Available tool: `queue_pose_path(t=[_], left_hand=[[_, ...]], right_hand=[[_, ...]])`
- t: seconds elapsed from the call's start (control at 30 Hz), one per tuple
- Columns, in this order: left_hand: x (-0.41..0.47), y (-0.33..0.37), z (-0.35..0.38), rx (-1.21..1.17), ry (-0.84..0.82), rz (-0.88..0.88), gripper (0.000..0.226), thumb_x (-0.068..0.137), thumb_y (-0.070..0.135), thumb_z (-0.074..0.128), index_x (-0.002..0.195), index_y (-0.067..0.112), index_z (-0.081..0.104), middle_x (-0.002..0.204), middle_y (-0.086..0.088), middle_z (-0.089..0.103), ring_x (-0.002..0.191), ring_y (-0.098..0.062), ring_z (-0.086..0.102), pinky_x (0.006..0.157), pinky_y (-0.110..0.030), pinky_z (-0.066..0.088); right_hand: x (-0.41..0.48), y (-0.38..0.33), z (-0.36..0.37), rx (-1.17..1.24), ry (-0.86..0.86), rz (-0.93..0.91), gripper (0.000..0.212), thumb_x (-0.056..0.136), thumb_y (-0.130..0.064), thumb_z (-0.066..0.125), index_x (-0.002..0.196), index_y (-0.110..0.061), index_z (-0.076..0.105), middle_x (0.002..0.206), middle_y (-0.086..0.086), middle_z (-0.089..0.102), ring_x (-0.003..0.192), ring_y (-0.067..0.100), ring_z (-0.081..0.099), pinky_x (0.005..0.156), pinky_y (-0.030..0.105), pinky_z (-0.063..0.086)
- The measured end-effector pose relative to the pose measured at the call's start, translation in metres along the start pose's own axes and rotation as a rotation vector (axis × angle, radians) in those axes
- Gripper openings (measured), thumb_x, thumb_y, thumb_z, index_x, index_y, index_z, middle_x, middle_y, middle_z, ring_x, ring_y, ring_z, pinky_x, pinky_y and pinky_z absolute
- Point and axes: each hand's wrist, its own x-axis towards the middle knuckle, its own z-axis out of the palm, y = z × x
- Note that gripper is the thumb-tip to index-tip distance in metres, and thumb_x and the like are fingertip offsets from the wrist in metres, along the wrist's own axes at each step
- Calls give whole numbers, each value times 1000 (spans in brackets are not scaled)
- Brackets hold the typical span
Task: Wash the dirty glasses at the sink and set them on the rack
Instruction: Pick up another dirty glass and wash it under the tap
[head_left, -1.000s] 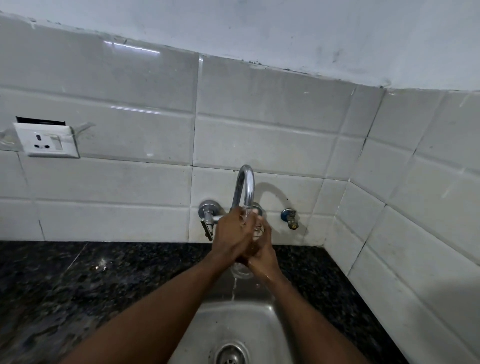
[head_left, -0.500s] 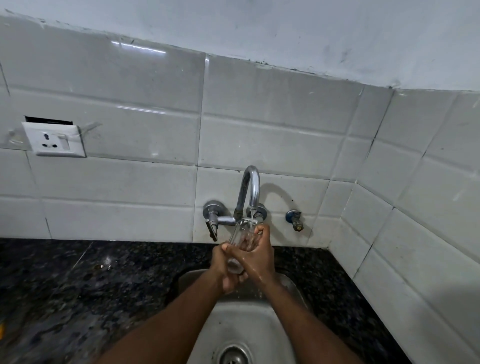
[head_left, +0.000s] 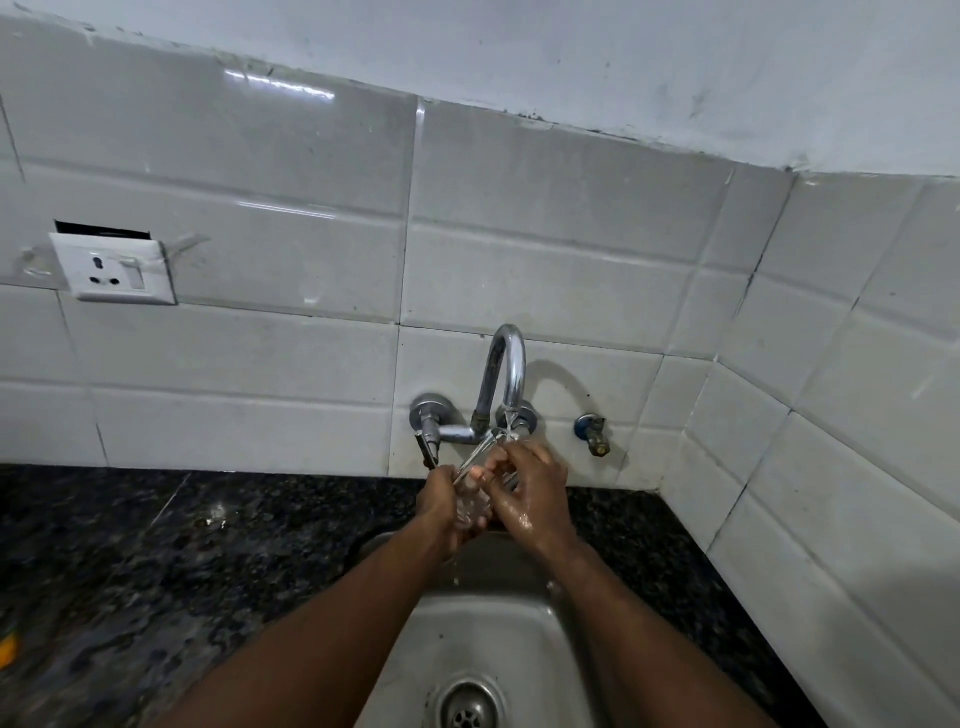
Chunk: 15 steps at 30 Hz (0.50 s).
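Above the sink's (head_left: 519, 634) back edge, left hand (head_left: 441, 512) and right hand (head_left: 530, 499) clasp a wet glass (head_left: 471, 501) — likely slippery, fragile; best gripped round its body.

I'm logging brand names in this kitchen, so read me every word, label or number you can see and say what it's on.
No text can be read anywhere in this view.
The wall socket is a plain white plate with no marking.
The tap is bare chrome and no brand shows.
The glass is clear, with no print visible.
The sink drain shows no legible lettering.
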Motion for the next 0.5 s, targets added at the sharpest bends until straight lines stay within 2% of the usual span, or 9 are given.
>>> queue_pose_path(t=[0.1,0.17,0.23,0.3,0.33,0.4,0.5], left_hand=[[4,6,-1,149,83,7,44,94,33,42,111,-1,63,93,-21,71,81,-33,69,68,-36,57],[-5,16,-2,334,309,93,39,94,27,48,118,-1,61,111,-24,68,98,-38,67,78,-37,56],[-11,30,-5,469,484,262,40,94,20,54,127,0,57,121,-24,63,109,-40,62,87,-38,53],[-11,42,-7,610,490,419,40,95,22,55,129,2,58,120,-21,66,112,-39,61,86,-35,49],[-11,46,-6,671,480,466,38,96,29,54,122,3,63,114,-20,69,108,-38,64,84,-36,51],[-8,49,-2,744,479,486,40,97,38,52,108,2,67,106,-20,70,98,-37,66,78,-36,52],[-11,49,7,777,499,464,39,99,33,51,115,-1,64,115,-23,65,104,-40,63,75,-34,46]], right_hand=[[9,-6,-5,-115,-147,-36,9,85,-33,69,81,-30,61,76,-19,61,85,2,56,94,38,32],[13,-9,-11,-195,-226,-90,14,84,-33,69,74,-27,61,67,-22,55,77,-4,51,91,35,34],[19,-8,-18,-175,-241,-108,17,82,-31,72,69,-26,62,60,-26,51,64,-8,49,78,25,41],[20,-9,-25,-191,-286,-142,17,81,-29,74,69,-24,63,59,-23,52,58,-11,49,65,6,33],[21,-11,-28,-221,-312,-180,17,81,-27,74,69,-22,64,60,-21,53,57,-13,48,61,3,30],[22,-11,-30,-225,-324,-209,15,80,-24,74,69,-20,64,62,-20,54,57,-14,48,59,2,28],[23,-12,-28,-194,-284,-186,16,80,-25,74,68,-24,63,63,-20,56,57,-5,51,61,5,30]])
